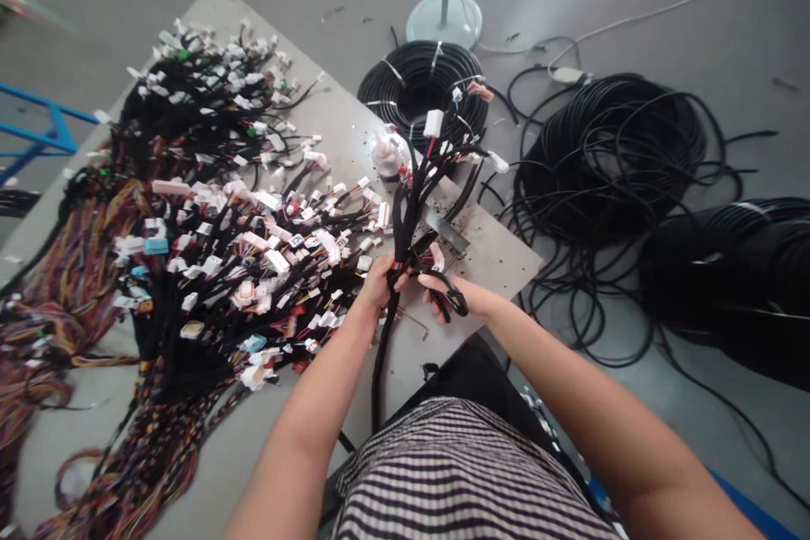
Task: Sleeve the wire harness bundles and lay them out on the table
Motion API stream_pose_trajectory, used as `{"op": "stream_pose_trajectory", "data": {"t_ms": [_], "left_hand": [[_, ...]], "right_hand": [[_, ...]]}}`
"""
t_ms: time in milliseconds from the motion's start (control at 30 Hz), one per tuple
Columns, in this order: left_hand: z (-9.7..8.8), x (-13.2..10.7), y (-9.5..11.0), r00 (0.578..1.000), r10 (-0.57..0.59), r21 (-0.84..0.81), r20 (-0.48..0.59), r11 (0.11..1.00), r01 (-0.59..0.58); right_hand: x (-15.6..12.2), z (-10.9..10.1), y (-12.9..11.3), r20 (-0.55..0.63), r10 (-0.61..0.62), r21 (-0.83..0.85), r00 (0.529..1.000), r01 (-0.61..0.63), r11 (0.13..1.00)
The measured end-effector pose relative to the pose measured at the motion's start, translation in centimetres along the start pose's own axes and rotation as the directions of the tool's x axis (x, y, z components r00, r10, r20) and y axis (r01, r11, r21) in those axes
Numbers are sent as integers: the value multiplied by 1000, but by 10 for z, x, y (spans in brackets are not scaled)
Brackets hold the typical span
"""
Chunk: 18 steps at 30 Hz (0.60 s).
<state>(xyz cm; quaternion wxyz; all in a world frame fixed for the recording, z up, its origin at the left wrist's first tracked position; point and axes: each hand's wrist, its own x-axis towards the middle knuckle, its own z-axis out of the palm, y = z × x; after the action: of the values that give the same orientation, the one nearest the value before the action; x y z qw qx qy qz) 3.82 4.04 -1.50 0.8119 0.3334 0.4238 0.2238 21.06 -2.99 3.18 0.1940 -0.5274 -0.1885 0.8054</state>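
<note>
My left hand [380, 283] is closed around a black-wrapped wire harness [411, 207], just below where its branches fan out. White connectors, among them a larger white connector [434, 123], tip the branches at the far end. From my grip the harness's black trunk runs down toward the table's near edge. Close beside it, my right hand [436, 287] is closed on black-handled scissors [456, 300], whose tips meet the harness and are partly hidden. Under the branches lies a flat metal strip [446, 229]. A thin bent metal rod [414, 322] rests near my right hand.
Heaped harnesses with white connectors [272, 257] cover the left of the table [499, 257], with another pile [202, 93] behind. A clear bottle [387, 153] stands near the far edge. Black tubing coils [607, 156] and a pole's round base [418, 21] occupy the floor beyond.
</note>
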Motion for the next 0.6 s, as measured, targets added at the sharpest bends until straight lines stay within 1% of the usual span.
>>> {"op": "stream_pose_trajectory", "data": {"t_ms": [100,167,200,233,267,300,333,367,400,433,467,500,533,567,600], "left_hand": [[-2,1,4,999,15,28,-32,1000,-14],[-1,-2,12,999,27,79,-43,997,-24],[0,-6,17,999,27,117,-29,993,-24],[3,-11,23,1000,19,160,-3,987,-18],[8,-17,30,1000,4,206,31,978,-10],[14,-26,36,998,-13,252,67,968,-5],[21,-35,42,995,-23,294,96,956,-6],[31,-45,48,992,-24,339,120,941,-18],[41,-55,52,989,-22,390,147,920,-38],[52,-64,55,983,-21,439,184,896,-63],[64,-72,57,972,-26,482,234,871,-92],[75,-78,57,957,-39,515,287,849,-120],[87,-82,57,941,-59,534,335,834,-137],[97,-84,55,920,-94,538,379,832,-136],[106,-84,53,891,-149,531,429,839,-115]], "right_hand": [[3,2,4,-117,63,-46,991,-69,997],[2,2,17,-173,93,-151,981,-119,981],[0,1,26,-197,84,-248,977,-132,960],[-4,1,34,-227,52,-377,972,-137,916],[-9,0,40,-257,-2,-519,966,-136,844],[-15,-1,45,-278,-70,-643,958,-132,754],[-23,-3,47,-288,-142,-722,947,-118,681],[-32,-4,45,-283,-209,-745,936,-77,663],[-42,-6,41,-264,-268,-706,927,3,708],[-52,-8,35,-233,-331,-600,914,133,789],[-61,-10,28,-207,-404,-438,891,286,853],[-70,-12,20,-197,-479,-253,855,428,868],[-78,-13,13,-201,-540,-86,817,534,841],[-86,-14,7,-212,-582,33,785,600,799],[-92,-15,3,-222,-604,99,765,635,767]]}}
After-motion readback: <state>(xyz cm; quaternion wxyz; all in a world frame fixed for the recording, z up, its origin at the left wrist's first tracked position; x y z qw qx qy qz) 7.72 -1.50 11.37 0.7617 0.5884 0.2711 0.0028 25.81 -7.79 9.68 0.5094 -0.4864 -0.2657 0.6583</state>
